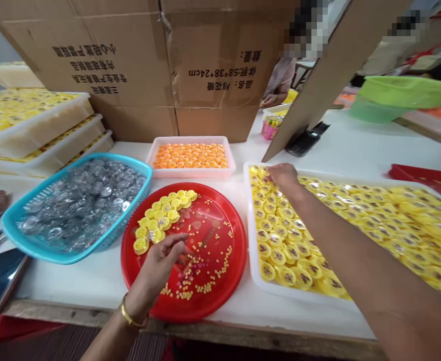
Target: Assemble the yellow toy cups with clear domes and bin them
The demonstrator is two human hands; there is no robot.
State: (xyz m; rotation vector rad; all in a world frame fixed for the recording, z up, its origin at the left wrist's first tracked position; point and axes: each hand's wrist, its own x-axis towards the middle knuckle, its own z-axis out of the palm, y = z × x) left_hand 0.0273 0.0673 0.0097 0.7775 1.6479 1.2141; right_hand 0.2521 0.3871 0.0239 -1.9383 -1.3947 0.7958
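My left hand hovers over a round red tray with its fingers stretched out and apart, nothing seen in them. Beside its fingertips, small yellow cups stand in rows on the tray's left side. Tiny yellow and pink discs lie scattered over the rest of the tray. At the far left corner of a large white tray, my right hand reaches down, fingers curled together at the cups. Whatever those fingers pinch is hidden. Rows of yellow cups with dark centres fill this white tray.
A blue basket of clear plastic pieces stands left, beside stacked white trays. Behind the red tray are a tray of orange cups and a tall cardboard box. A phone lies front left. Another person sits beyond the box.
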